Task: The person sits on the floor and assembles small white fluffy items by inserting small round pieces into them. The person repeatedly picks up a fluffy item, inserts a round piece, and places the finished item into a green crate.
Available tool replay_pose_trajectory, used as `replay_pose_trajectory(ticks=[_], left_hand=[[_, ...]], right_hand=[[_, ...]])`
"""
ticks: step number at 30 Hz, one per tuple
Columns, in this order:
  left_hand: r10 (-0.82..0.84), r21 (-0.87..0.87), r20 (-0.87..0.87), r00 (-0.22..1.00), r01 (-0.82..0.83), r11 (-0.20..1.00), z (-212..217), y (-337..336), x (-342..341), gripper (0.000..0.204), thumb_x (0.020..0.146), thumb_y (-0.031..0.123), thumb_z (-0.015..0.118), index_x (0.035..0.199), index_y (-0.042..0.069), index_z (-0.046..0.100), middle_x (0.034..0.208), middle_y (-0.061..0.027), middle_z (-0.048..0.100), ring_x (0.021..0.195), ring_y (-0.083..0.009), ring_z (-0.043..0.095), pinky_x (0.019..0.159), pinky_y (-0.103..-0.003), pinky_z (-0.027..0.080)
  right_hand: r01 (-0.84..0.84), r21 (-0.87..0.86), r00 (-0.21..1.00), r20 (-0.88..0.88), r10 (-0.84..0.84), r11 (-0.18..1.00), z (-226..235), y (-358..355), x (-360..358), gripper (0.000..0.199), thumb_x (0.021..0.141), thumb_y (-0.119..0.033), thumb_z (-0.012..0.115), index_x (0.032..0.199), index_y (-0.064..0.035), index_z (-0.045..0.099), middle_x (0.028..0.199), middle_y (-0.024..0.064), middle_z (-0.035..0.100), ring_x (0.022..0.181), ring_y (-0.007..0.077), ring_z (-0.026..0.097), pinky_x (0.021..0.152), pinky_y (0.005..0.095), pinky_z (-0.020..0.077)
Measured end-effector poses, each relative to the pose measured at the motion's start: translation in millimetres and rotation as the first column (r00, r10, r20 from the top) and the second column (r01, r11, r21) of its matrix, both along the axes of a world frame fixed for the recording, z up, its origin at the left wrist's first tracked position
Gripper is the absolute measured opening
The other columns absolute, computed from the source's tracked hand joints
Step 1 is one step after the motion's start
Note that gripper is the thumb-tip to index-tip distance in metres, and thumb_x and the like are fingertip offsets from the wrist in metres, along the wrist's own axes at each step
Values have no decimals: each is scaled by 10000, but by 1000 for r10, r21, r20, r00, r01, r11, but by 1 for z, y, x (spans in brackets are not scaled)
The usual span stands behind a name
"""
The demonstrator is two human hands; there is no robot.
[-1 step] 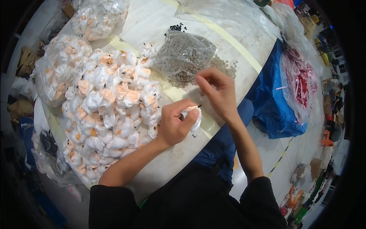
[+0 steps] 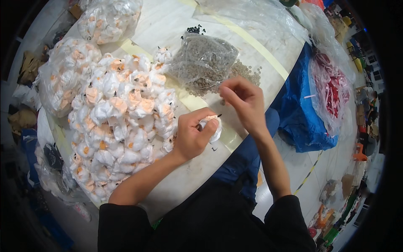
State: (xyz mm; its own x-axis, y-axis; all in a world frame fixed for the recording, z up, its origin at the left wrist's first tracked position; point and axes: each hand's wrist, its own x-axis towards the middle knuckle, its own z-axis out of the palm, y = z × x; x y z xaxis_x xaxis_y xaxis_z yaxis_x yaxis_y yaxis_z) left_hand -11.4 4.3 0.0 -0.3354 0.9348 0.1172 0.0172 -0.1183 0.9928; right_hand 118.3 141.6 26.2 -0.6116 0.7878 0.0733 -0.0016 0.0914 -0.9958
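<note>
My left hand is closed around a small white and orange fabric puff, held just above the white table. A short dark pin sticks out of the puff's top. Just to the right and slightly higher, my right hand has its fingertips pinched together; I cannot see whether anything tiny sits between them. It hovers close to a clear bag of small grey-brown beads and the loose beads spilled beside it. A big heap of matching puffs lies left of my left hand.
Two clear bags of puffs rest at the table's left and far edges. Small black pieces lie beyond the bead bag. A blue sack and a clear bag of red and pink items stand at the right.
</note>
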Motion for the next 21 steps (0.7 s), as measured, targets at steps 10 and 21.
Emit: replay_pose_trajectory(ticks=[10,21], left_hand=[[-98,17,-54,994,99,995,4,0,2,170,936,159,666,891,2,710,726,-21,643,599,-67,501,534,-267,387],[-140,88,-276,951,170,982,7,1,6,93,904,92,680,872,7,702,753,-92,645,612,-184,575,560,-325,443]], right_hand=[[-244,-420,964,-200,173,874,10,-36,45,157,998,-107,715,1087,23,705,895,46,705,787,99,625,720,257,511],[-150,199,985,113,129,969,9,-46,60,129,963,-93,735,1040,-17,664,851,54,695,734,126,645,697,276,520]])
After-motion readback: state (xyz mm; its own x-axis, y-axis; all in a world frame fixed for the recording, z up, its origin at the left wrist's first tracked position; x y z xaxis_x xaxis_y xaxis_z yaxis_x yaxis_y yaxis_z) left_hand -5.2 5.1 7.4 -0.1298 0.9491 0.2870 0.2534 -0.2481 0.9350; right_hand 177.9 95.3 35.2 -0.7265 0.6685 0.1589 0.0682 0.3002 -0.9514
